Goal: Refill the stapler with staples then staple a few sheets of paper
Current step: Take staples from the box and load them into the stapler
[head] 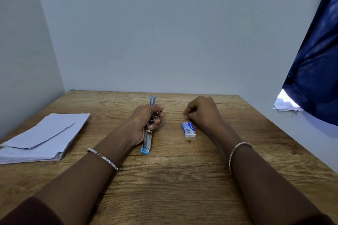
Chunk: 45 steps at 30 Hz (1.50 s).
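Observation:
A blue and silver stapler (147, 141) lies opened out flat and lengthwise on the wooden table (168, 179). My left hand (146, 120) is wrapped around its middle, so both ends stick out past the fingers. A small blue-and-white staple box (188, 129) lies closed just right of centre. My right hand (203, 111) rests on the table beside the box's far end, fingers curled and pinched together; I cannot tell whether anything is between them. A stack of white paper (45, 137) sits at the left.
Pale walls close off the back and left sides of the table. A dark blue curtain (318, 71) hangs at the right, with some white papers (287, 105) under its lower edge. The table's right edge runs diagonally.

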Motion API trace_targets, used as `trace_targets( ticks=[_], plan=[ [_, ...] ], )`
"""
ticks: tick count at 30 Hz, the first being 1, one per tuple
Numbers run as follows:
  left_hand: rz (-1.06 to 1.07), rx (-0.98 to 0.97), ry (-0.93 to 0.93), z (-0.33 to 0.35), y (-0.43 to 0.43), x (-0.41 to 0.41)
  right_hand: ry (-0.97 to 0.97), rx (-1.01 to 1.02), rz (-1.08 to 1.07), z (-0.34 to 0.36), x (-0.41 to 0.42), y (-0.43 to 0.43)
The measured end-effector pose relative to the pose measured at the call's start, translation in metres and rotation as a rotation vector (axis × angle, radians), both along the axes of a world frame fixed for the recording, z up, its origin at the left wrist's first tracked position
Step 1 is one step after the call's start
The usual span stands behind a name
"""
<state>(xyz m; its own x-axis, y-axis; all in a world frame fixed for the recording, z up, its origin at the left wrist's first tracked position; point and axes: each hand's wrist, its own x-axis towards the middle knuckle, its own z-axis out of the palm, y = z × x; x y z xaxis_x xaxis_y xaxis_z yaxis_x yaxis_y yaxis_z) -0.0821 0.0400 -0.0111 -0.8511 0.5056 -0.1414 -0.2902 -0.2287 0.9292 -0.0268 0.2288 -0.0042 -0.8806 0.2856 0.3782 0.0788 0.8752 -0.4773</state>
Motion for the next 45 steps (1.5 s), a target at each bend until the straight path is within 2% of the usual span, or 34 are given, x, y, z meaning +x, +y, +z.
trace_targets(
  ticks=[8,12,14,17,20,23,26,30,33,37,45],
  plan=[
    [-0.016,0.012,-0.018,-0.002,0.000,-0.002,-0.125,0.046,0.042,0.006,0.001,0.004],
    [-0.018,0.022,-0.024,-0.003,0.001,-0.003,-0.015,0.024,0.039,0.021,0.009,0.012],
    [-0.005,0.033,-0.030,-0.004,0.002,-0.004,-0.019,-0.026,0.102,0.031,0.020,0.016],
    [0.012,0.039,-0.032,-0.004,0.003,-0.004,-0.232,-0.126,0.270,0.035,0.034,0.019],
    [0.021,0.047,-0.035,-0.004,0.003,-0.003,-0.446,-0.068,0.291,0.029,0.036,0.020],
    [0.018,0.049,-0.039,-0.004,0.003,-0.004,-0.500,-0.077,0.319,0.026,0.032,0.019],
    [0.009,0.049,-0.035,-0.005,0.004,-0.004,-0.444,-0.047,0.314,0.026,0.030,0.016],
    [-0.034,0.047,-0.009,-0.004,0.003,-0.002,-0.126,-0.106,0.302,0.022,0.022,0.005],
    [-0.071,0.112,-0.010,-0.003,0.002,-0.002,0.018,-0.182,0.330,0.019,0.015,-0.002],
    [-0.102,0.165,0.017,-0.004,0.001,-0.004,0.073,-0.257,0.385,0.017,0.012,-0.007],
    [-0.052,0.168,0.079,-0.006,-0.001,-0.007,0.059,-0.486,0.472,0.013,0.011,-0.016]
  ],
)
